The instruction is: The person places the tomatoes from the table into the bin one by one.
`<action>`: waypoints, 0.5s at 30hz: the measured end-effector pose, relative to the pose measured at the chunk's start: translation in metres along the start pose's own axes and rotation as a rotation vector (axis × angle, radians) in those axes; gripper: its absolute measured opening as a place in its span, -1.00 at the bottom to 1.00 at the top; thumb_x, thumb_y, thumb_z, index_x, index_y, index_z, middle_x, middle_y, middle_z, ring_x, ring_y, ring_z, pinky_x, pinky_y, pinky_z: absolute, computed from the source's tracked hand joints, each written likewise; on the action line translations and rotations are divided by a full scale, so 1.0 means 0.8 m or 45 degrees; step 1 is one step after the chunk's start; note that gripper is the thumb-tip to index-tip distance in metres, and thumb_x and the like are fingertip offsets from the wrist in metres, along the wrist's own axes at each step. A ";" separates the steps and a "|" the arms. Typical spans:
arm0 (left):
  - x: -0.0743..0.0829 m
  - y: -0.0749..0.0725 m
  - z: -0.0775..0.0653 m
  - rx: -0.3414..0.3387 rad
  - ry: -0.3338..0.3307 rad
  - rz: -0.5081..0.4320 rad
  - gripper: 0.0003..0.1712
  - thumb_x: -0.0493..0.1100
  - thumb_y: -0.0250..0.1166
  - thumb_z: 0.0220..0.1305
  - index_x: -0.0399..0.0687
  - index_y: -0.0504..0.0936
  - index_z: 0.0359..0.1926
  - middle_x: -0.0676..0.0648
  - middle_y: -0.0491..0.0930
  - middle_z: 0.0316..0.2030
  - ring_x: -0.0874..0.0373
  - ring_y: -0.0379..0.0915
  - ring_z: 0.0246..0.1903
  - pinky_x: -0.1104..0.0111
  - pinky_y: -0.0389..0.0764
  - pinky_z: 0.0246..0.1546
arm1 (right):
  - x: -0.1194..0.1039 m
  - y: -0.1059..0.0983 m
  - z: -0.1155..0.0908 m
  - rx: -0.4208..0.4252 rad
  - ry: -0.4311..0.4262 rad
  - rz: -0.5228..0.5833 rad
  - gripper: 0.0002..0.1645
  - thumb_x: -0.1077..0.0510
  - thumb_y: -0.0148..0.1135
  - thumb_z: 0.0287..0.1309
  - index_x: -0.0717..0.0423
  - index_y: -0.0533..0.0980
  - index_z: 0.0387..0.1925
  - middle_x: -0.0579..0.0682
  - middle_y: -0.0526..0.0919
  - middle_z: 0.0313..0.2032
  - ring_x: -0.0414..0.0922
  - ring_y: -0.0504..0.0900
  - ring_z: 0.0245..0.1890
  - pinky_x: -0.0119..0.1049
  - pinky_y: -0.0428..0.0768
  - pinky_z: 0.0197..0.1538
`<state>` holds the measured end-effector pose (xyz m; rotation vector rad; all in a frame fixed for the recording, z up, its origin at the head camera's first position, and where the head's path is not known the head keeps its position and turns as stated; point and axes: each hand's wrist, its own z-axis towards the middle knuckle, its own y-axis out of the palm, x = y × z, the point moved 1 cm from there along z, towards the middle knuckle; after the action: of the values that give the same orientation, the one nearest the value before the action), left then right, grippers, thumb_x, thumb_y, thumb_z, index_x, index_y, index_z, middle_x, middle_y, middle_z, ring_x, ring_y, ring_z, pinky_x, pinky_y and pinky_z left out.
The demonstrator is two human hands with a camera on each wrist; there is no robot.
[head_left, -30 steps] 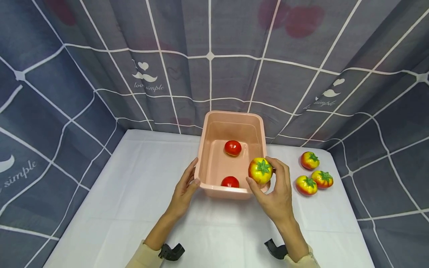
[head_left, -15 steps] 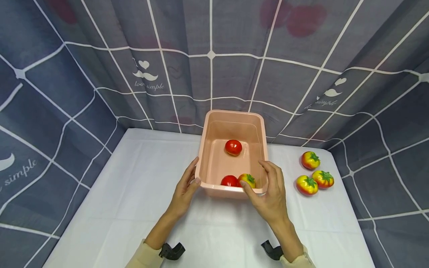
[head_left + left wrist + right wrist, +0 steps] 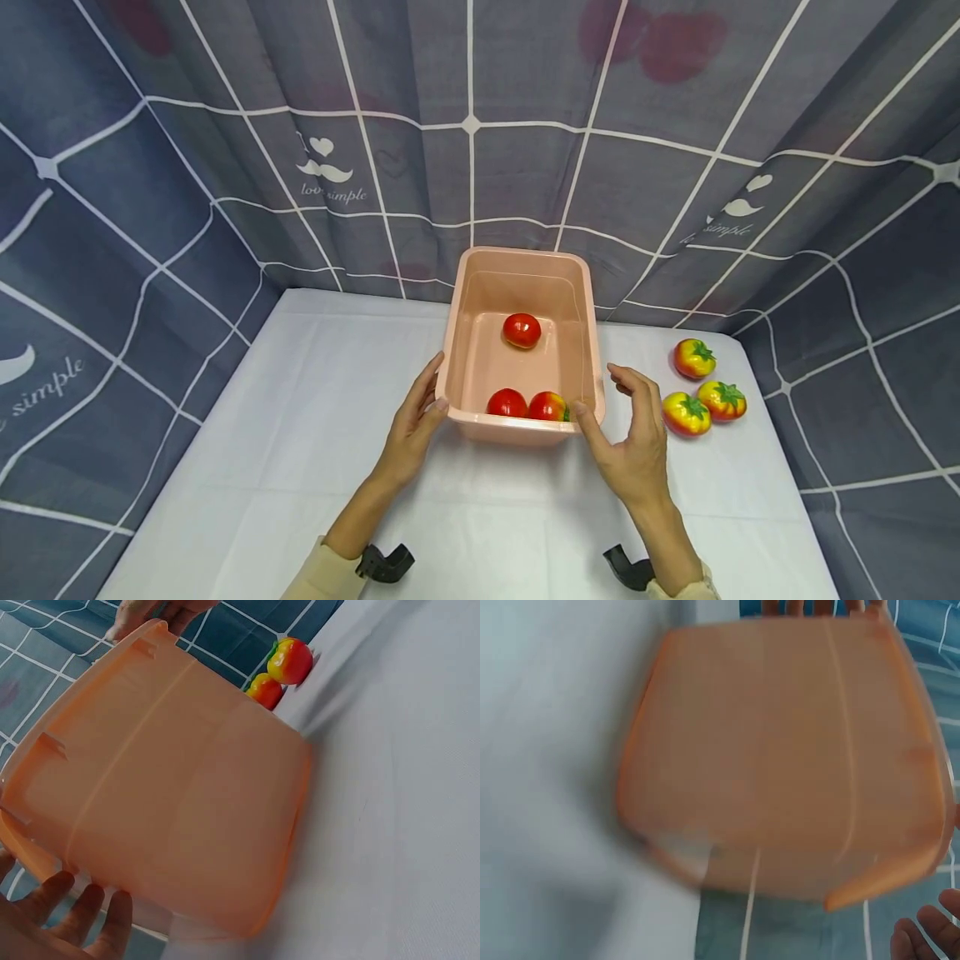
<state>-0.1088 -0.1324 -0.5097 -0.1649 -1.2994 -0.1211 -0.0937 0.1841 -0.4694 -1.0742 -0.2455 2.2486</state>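
Observation:
A peach-pink plastic bin (image 3: 525,429) stands mid-table. My left hand (image 3: 408,429) holds its near left corner, thumb at the rim and fingers along the outer left wall. In the left wrist view these fingers (image 3: 79,922) lie against the wall under the rim. Inside the bin are a red tomato (image 3: 521,331) toward the back, another red tomato (image 3: 507,402) by the near wall, and a red-yellow tomato (image 3: 546,406) beside it, partly hidden by the rim. My right hand (image 3: 633,446) is empty at the near right corner, thumb right at the rim, fingers spread outside.
Several red-yellow tomatoes with green leafy tops, one of them the front tomato (image 3: 686,415), lie on the white tablecloth (image 3: 300,400) right of the bin. A grey checked curtain (image 3: 420,167) hangs behind and at both sides of the table.
My right hand lowered the red-yellow tomato into the bin, let go and moved right, out past the rim. That tomato rolled over beside the near red one. My left hand stayed put.

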 end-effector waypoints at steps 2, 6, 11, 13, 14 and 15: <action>0.000 0.000 0.000 -0.003 -0.006 -0.001 -0.25 -0.26 0.03 0.69 0.24 0.08 0.74 -0.18 0.34 0.57 0.24 0.38 0.49 0.42 0.53 0.42 | 0.009 -0.007 0.000 0.013 0.022 -0.023 -0.13 0.22 0.62 0.05 0.17 0.50 0.42 0.22 0.60 0.24 0.05 0.55 0.18 -0.58 0.35 0.42; 0.000 -0.001 0.000 -0.004 -0.014 0.001 -0.25 -0.25 0.04 0.70 0.26 0.08 0.74 -0.17 0.32 0.59 0.25 0.35 0.51 0.49 0.50 0.41 | 0.029 -0.021 -0.001 0.033 0.088 -0.083 -0.18 0.24 0.58 0.12 0.23 0.49 0.40 0.26 0.59 0.25 0.05 0.53 0.20 -0.61 0.33 0.43; 0.001 0.000 0.001 -0.003 -0.009 0.005 -0.25 -0.25 0.05 0.69 0.26 0.09 0.74 -0.18 0.31 0.59 0.26 0.36 0.50 0.47 0.51 0.41 | 0.056 -0.038 -0.004 0.058 0.172 -0.194 -0.22 0.19 0.55 0.17 0.25 0.48 0.39 0.34 0.56 0.20 0.14 0.52 0.19 -0.63 0.23 0.38; 0.002 0.000 0.001 -0.003 -0.005 0.003 -0.25 -0.25 0.05 0.69 0.25 0.09 0.74 -0.18 0.31 0.59 0.26 0.37 0.50 0.42 0.53 0.43 | 0.067 -0.042 -0.005 0.076 0.192 -0.236 -0.23 0.19 0.55 0.16 0.25 0.48 0.38 0.35 0.56 0.17 0.17 0.51 0.17 -0.64 0.20 0.34; 0.002 0.000 0.001 -0.002 -0.003 0.002 -0.24 -0.25 0.05 0.69 0.25 0.09 0.74 -0.18 0.31 0.59 0.26 0.36 0.50 0.41 0.53 0.43 | 0.073 -0.045 -0.006 0.087 0.201 -0.252 -0.23 0.19 0.55 0.16 0.25 0.48 0.38 0.35 0.56 0.16 0.19 0.51 0.16 -0.64 0.18 0.32; 0.002 0.000 0.001 -0.001 -0.004 0.001 -0.24 -0.25 0.05 0.69 0.25 0.09 0.74 -0.18 0.31 0.59 0.26 0.37 0.50 0.41 0.53 0.43 | 0.079 -0.047 -0.008 0.095 0.213 -0.266 -0.24 0.19 0.55 0.16 0.26 0.48 0.37 0.35 0.55 0.15 0.20 0.51 0.16 -0.65 0.18 0.32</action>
<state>-0.1092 -0.1323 -0.5081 -0.1661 -1.3024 -0.1206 -0.1016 0.2514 -0.4979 -1.1348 -0.1926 1.9571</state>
